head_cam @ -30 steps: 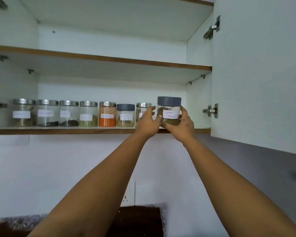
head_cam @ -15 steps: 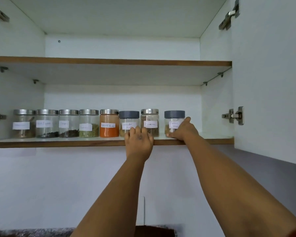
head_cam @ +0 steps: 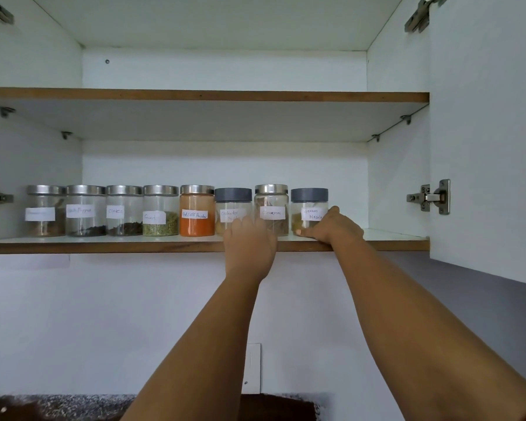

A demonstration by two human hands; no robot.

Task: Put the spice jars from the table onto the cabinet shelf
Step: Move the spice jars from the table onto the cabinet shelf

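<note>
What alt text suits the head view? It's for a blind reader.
Eight labelled spice jars stand in a row on the lower cabinet shelf. The right hand touches the garam masala jar at the row's right end; the left hand rests at the shelf edge.
</note>
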